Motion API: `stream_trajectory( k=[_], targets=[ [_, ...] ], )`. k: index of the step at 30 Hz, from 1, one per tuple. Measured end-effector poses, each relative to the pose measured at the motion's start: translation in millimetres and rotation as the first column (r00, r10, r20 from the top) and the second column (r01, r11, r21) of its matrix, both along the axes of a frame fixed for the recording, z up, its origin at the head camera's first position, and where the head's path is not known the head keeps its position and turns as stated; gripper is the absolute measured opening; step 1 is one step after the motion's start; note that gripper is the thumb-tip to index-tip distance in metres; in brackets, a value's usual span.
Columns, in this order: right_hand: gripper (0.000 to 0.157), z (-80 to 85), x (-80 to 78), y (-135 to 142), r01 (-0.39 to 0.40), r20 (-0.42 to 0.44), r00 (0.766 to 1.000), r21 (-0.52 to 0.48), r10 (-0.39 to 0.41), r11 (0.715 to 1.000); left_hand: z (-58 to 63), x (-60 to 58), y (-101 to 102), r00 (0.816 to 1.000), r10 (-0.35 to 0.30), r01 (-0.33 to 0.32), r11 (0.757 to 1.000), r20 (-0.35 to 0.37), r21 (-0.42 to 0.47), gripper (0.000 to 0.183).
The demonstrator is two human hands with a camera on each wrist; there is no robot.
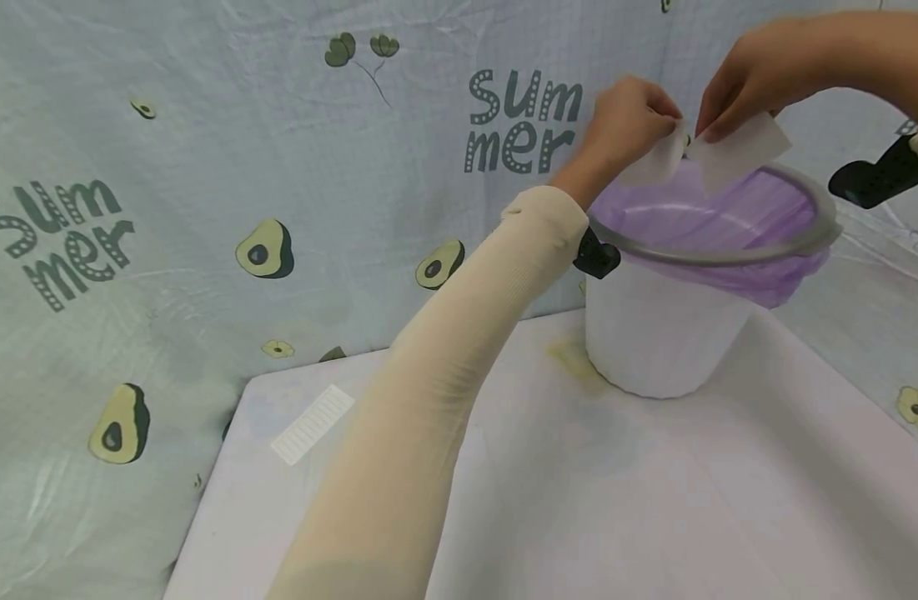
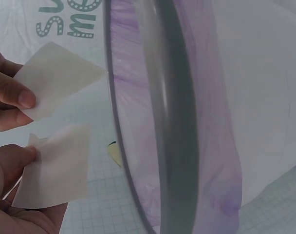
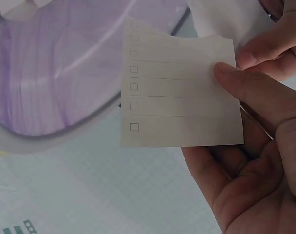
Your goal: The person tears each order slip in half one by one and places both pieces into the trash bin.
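Observation:
Above a white bin [image 1: 654, 333], my left hand [image 1: 629, 121] pinches a small piece of paper [image 1: 657, 158] between thumb and fingers. Just to its right, my right hand [image 1: 762, 79] pinches another piece of paper [image 1: 744, 150]. In the right wrist view, the right hand's piece of paper [image 3: 177, 97] carries printed lines and a column of checkboxes, and its top edge is ragged. The left hand's piece of paper [image 2: 53, 168] looks blank in the left wrist view. A small gap separates the two pieces. Both hang over the bin's purple liner [image 1: 669, 217].
The bin has a grey rim ring [image 1: 736, 257] and stands on a white table [image 1: 579, 500]. Crumpled white paper [image 3: 24, 7] shows inside it. A lined paper strip [image 1: 312, 423] lies at the table's left. Behind hangs a printed curtain [image 1: 203, 150] with avocados.

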State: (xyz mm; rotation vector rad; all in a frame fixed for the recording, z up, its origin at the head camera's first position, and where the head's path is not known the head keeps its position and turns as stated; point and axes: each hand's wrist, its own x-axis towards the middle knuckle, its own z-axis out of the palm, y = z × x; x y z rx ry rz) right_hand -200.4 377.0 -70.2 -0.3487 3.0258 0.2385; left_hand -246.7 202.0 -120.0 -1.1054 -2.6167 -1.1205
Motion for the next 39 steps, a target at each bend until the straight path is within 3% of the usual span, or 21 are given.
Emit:
stream_trajectory(
  k=[6,13,20,23,26,30,32,35,36,37,38,39],
  targets=[
    [0.023,-2.1,-3.7,1,0.009,0.083,0.997,-0.065,-0.003,0.998,-5.4,0.5,2,0.999,0.009,-0.008,0.999,0.031,-0.036,0.019],
    [0.023,-4.5,-2.8,-2,-0.004,0.124,0.992,-0.099,0.016,0.995,-14.5,-1.3,-4,0.984,-0.071,0.063,0.997,0.166,0.051,0.019],
    [0.021,-12.4,-0.1,-18,-0.026,0.127,0.991,-0.092,0.038,0.995,-19.5,-8.3,-36,0.997,-0.07,0.07,0.997,0.017,-0.043,0.023],
    [0.018,-19.0,7.2,-27,-0.125,0.047,0.991,-0.014,0.126,0.992,-25.7,-5.9,-57,0.996,-0.076,0.073,0.995,-0.04,-0.062,0.023],
    [0.016,-26.0,21.2,-39,-0.22,-0.072,0.972,0.058,0.224,0.974,-37.9,3.9,-77,0.991,-0.113,0.11,0.993,-0.073,-0.041,0.023],
    [0.018,-37.3,43.9,-59,-0.317,-0.225,0.921,0.047,0.32,0.947,-54.6,21.5,-104,0.981,-0.156,0.158,0.987,-0.115,0.004,0.024],
    [0.02,-45.5,53.1,-67,-0.397,-0.306,0.87,0.027,0.386,0.917,-61.4,29.4,-116,0.973,-0.171,0.175,0.984,-0.156,0.014,0.024],
    [0.024,-65.6,67.6,-74,-0.544,-0.44,0.748,0.026,0.498,0.839,-74.0,40.4,-132,0.945,-0.204,0.211,0.977,-0.256,0.001,0.023],
    [0.024,-74.1,72.9,-75,-0.584,-0.479,0.701,0.04,0.529,0.811,-79.3,44.3,-136,0.929,-0.216,0.221,0.975,-0.302,-0.016,0.024],
    [0.014,-83.2,78.2,-76,-0.617,-0.514,0.658,0.05,0.55,0.786,-85.1,48.7,-140,0.912,-0.228,0.23,0.973,-0.341,-0.037,0.024],
    [0.01,-92.6,84.3,-77,-0.637,-0.541,0.628,0.056,0.56,0.769,-91.3,53.2,-144,0.894,-0.238,0.232,0.971,-0.381,-0.061,0.024],
    [0.02,-102.4,90.3,-78,-0.653,-0.567,0.599,0.062,0.565,0.755,-97.8,57.7,-147,0.873,-0.243,0.227,0.97,-0.423,-0.087,0.024]
  ],
)
